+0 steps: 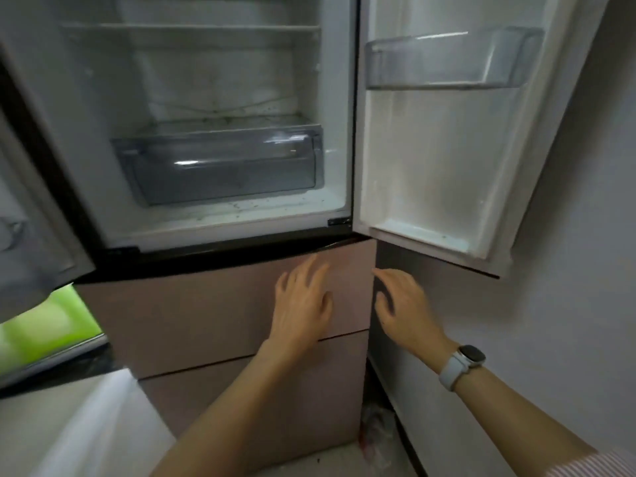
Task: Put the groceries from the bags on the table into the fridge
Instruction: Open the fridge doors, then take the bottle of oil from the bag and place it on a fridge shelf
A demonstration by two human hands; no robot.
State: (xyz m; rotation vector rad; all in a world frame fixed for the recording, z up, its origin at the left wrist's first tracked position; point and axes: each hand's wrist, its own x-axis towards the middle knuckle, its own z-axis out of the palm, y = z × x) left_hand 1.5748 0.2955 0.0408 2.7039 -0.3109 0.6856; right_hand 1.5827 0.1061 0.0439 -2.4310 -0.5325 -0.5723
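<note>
The fridge (220, 132) is seen with both top doors swung wide. The right door (430, 149) hangs out at about 2 o'clock, and the left door (31, 215) is cut off at 9 o'clock. Both hands are held out in front of the lower drawers. The left hand (303, 301) is spread flat, with its fingers straight, against or just above the upper drawer front (192, 304); which of the two cannot be told. The right hand (402, 304) is kept just beside it at 3 o'clock, fingers loose, with nothing held. The two hands are near each other but apart. A watch (464, 363) is worn on the right wrist.

No bags, no groceries and no table are seen, so how heavy or soft the food is cannot be told. The fridge itself is judged to be hard and stiff. The clear crisper drawer (220, 170) looks light and smooth, and is likely best pulled by its front lip. The door bin (447, 60) looks like thin plastic that could crack.

No handle is seen on the drawer fronts. The top shelves are cut off at 12 o'clock. A blurry green shape (51, 321) at 8 o'clock cannot be made out.
</note>
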